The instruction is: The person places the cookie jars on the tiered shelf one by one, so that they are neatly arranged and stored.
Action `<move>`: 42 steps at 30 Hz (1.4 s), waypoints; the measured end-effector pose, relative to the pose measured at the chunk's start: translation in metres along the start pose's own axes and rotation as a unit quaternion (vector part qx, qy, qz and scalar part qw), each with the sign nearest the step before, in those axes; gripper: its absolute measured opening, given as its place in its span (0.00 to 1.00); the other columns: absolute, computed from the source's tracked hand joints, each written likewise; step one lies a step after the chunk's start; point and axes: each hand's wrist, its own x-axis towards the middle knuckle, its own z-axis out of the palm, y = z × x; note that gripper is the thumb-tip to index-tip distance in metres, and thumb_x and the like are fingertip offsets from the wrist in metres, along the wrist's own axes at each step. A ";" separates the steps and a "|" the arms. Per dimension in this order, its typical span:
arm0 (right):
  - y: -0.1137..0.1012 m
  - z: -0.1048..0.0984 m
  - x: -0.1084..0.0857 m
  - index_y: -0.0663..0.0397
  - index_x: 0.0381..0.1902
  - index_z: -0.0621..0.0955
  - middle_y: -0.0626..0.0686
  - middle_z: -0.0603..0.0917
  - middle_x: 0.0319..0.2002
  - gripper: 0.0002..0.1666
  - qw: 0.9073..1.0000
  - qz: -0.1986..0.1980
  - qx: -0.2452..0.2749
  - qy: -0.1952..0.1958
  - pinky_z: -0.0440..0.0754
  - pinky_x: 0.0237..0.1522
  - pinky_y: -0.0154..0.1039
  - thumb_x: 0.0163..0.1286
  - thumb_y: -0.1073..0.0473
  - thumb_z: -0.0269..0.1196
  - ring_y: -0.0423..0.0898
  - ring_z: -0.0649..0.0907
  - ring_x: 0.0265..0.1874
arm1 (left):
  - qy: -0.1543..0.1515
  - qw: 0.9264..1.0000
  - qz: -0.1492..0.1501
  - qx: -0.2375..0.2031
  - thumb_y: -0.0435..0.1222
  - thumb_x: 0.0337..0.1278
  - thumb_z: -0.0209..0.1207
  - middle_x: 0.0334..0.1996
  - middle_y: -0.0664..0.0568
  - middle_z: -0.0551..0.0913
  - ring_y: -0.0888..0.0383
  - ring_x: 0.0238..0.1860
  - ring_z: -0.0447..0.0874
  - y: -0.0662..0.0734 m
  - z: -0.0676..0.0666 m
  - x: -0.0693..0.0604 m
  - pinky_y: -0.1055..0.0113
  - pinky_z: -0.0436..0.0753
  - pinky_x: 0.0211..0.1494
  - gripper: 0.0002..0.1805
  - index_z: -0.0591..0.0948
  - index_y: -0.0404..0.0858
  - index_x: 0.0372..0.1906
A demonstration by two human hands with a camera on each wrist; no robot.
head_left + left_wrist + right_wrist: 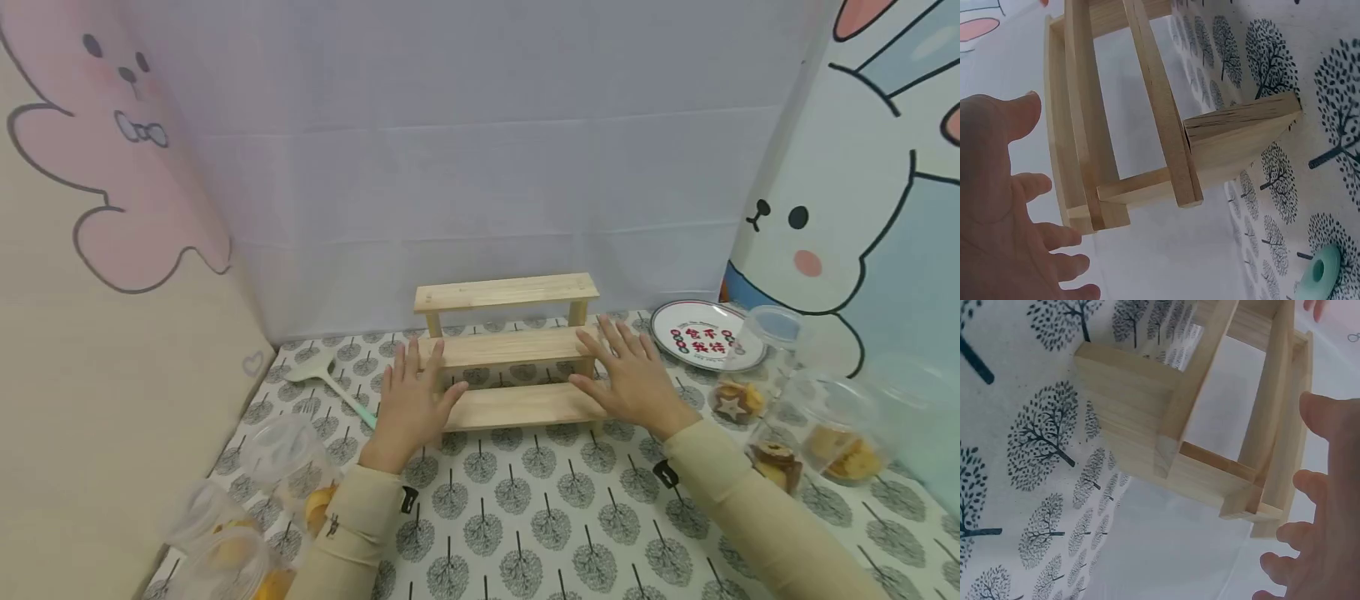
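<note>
A three-step wooden rack (517,406) of pale boards stands upright against the back of the table. Over its left end is my left hand (412,404), fingers spread and fairly straight. My right hand (633,379) is at the opposite end, fingers also spread. Both palms face down towards the rack in the head view. In the left wrist view the fingers (1060,236) show beside the rack's end with nothing in them. The right wrist view likewise has a bare hand (1329,487) near the other end. Whether any fingertip touches the wood I cannot tell.
A pale spatula (318,367) with a green handle lies left of the rack. Clear plastic jars (285,454) with food stand front left. At right are a white plate (705,321) with red characters and several more clear jars (840,417). The tablecloth (517,533) has tree prints.
</note>
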 end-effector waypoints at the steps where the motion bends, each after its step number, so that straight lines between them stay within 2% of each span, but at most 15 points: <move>1: 0.000 -0.002 -0.001 0.43 0.80 0.57 0.63 0.46 0.79 0.46 1.000 0.000 0.002 0.009 0.41 0.75 0.67 0.72 0.32 0.54 0.66 0.48 0.77 | 0.002 1.000 0.000 -0.007 0.64 0.70 0.42 0.79 0.36 0.36 0.38 0.78 0.27 -0.001 0.000 0.002 0.37 0.39 0.78 0.44 0.47 0.49 0.81; 9: -0.001 -0.027 -0.017 0.47 0.75 0.65 0.68 0.62 0.73 0.42 0.993 0.004 -0.003 0.115 0.62 0.66 0.72 0.68 0.41 0.64 0.70 0.67 0.68 | 0.027 0.997 -0.023 -0.062 0.61 0.70 0.47 0.78 0.32 0.41 0.35 0.78 0.33 -0.011 0.006 0.015 0.35 0.42 0.77 0.45 0.48 0.41 0.81; 17: 0.001 -0.063 -0.053 0.53 0.67 0.74 0.69 0.76 0.60 0.40 0.979 -0.007 -0.025 0.202 0.73 0.53 0.70 0.57 0.51 0.71 0.69 0.77 0.55 | 0.017 0.995 -0.039 -0.089 0.64 0.68 0.48 0.78 0.32 0.40 0.35 0.78 0.33 -0.023 0.015 0.024 0.35 0.41 0.77 0.49 0.46 0.42 0.81; 25: 0.012 -0.099 -0.099 0.51 0.71 0.71 0.69 0.73 0.64 0.45 0.978 0.034 -0.038 0.202 0.67 0.58 0.72 0.57 0.44 0.71 0.71 0.72 0.59 | -0.009 0.995 -0.038 -0.092 0.69 0.63 0.47 0.78 0.31 0.44 0.32 0.77 0.38 -0.030 0.020 0.028 0.33 0.43 0.76 0.55 0.42 0.40 0.81; 29: 0.023 -0.108 -0.120 0.53 0.68 0.74 0.70 0.75 0.61 0.44 0.972 0.041 -0.042 0.229 0.68 0.55 0.71 0.58 0.39 0.68 0.72 0.73 0.56 | -0.014 0.995 -0.037 -0.093 0.70 0.62 0.47 0.78 0.31 0.46 0.32 0.77 0.40 -0.031 0.020 0.030 0.34 0.45 0.76 0.57 0.40 0.38 0.80; 34: 0.036 -0.114 -0.141 0.56 0.64 0.76 0.70 0.78 0.57 0.45 0.962 0.055 -0.085 0.254 0.73 0.46 0.69 0.59 0.31 0.62 0.73 0.76 0.48 | -0.012 0.993 -0.038 -0.114 0.67 0.64 0.49 0.77 0.30 0.49 0.30 0.76 0.45 -0.031 0.021 0.033 0.32 0.49 0.75 0.56 0.41 0.37 0.80; 38: 0.043 -0.116 -0.155 0.60 0.63 0.76 0.73 0.78 0.54 0.48 0.958 0.087 -0.113 0.247 0.73 0.41 0.70 0.60 0.26 0.60 0.75 0.76 0.46 | -0.014 0.989 -0.051 -0.138 0.65 0.65 0.50 0.77 0.30 0.50 0.30 0.76 0.47 -0.032 0.024 0.035 0.31 0.51 0.74 0.54 0.41 0.39 0.81; 42: 0.045 -0.116 -0.167 0.62 0.65 0.74 0.75 0.77 0.53 0.50 0.959 0.120 -0.122 0.228 0.72 0.41 0.72 0.58 0.30 0.65 0.77 0.75 0.45 | -0.018 0.986 -0.065 -0.152 0.66 0.67 0.47 0.77 0.31 0.50 0.30 0.76 0.47 -0.032 0.024 0.035 0.32 0.50 0.74 0.52 0.40 0.41 0.81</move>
